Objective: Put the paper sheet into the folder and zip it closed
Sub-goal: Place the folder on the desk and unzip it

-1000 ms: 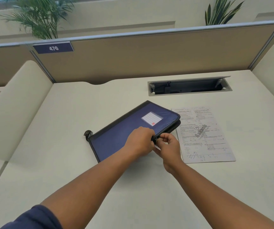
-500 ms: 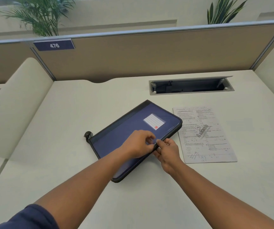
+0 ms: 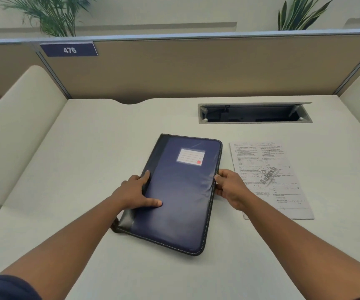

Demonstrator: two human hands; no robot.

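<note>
A dark blue zipped fabric folder (image 3: 181,191) with black spine, pale stitching and a white lined label lies closed at centre frame on the cream worktop (image 3: 88,148). The left hand (image 3: 136,191) presses flat on its spine, grip apart; the right hand (image 3: 231,187) pinches its right edge. The printed white paper sheet (image 3: 270,169) lies just right of it.

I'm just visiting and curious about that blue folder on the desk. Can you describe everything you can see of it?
The folder is dark blue with a black spine strip on its left, pale stitching along the edges and a white lined label with a small red mark near the top. It looks like soft leatherette. It lies flat and closed on the desk, slightly slanted. The left hand presses on its left side and the right hand grips its right edge. The paper sheet lies beside it.
</note>
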